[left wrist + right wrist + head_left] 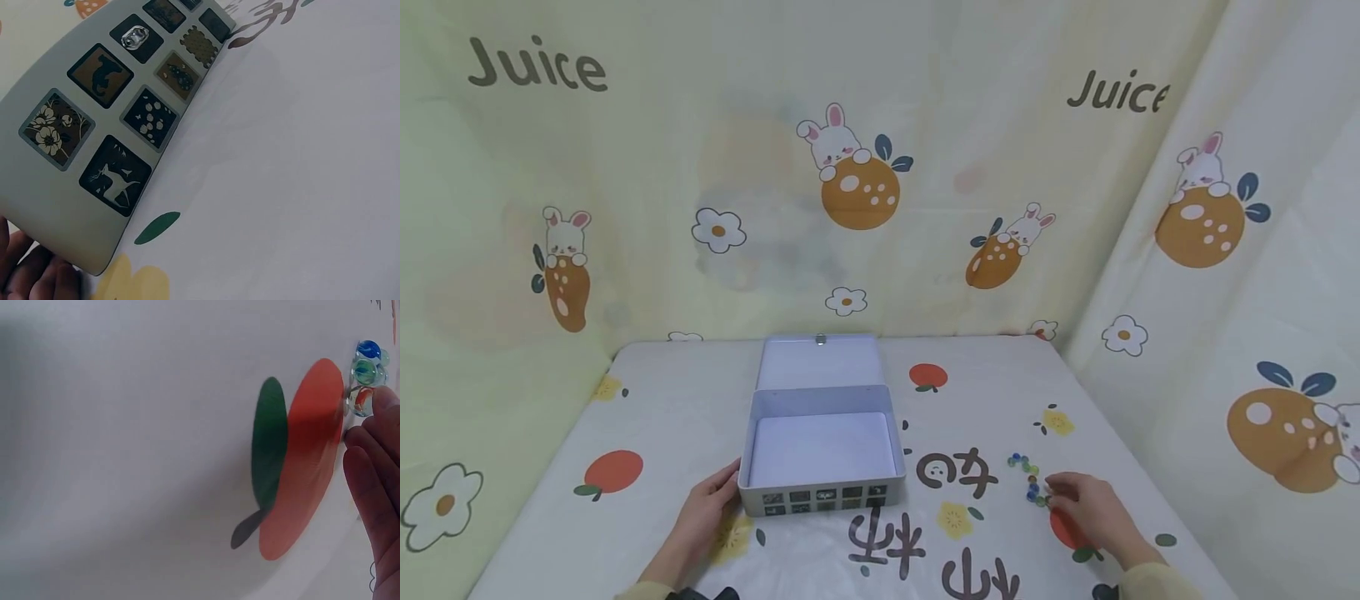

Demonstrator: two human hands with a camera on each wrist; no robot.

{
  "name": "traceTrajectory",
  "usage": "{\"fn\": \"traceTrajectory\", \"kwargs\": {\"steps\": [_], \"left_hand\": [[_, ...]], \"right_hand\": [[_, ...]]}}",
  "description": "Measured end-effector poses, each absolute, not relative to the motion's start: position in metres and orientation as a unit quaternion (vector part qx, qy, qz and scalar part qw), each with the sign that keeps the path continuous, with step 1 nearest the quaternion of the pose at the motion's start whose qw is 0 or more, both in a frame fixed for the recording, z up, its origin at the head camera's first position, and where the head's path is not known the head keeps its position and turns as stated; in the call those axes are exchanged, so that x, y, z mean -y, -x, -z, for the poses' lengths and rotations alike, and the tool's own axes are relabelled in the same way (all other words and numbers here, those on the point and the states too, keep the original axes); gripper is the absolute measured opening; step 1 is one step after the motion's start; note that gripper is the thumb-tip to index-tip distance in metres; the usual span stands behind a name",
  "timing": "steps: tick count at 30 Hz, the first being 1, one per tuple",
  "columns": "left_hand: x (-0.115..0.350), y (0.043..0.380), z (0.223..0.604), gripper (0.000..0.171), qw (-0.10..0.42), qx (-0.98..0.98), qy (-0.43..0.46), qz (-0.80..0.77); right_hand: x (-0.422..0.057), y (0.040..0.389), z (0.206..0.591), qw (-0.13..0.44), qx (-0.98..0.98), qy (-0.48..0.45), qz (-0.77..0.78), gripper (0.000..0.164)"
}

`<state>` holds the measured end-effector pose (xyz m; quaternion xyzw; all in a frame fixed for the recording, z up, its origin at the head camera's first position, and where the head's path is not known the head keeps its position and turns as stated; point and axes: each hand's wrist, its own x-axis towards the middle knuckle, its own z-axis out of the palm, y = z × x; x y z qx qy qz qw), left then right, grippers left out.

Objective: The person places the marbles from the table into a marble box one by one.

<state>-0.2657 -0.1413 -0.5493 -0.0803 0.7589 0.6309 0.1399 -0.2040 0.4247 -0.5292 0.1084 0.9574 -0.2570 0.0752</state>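
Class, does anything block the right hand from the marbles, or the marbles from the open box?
Nothing visible separates the right hand and the marbles; its fingertips are at the nearest ones. Between marbles and box lies only flat printed cloth, then the box's raised side wall. The lid is folded back.

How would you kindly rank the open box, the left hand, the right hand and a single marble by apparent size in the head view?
1. Open box
2. Left hand and right hand: too alike to rank
3. Single marble
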Motion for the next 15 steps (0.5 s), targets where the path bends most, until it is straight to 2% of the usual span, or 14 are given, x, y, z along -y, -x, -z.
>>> {"fn": "traceTrajectory", "kwargs": {"steps": [15], "left_hand": [[0.1408,0.2667,0.5529,0.051,0.136,-0.741,0.073,-0.654]], "right_hand": [[-0.4241,0.2015,0.5378,0.073,-0.959,-0.124,0.244,0.034]]}}
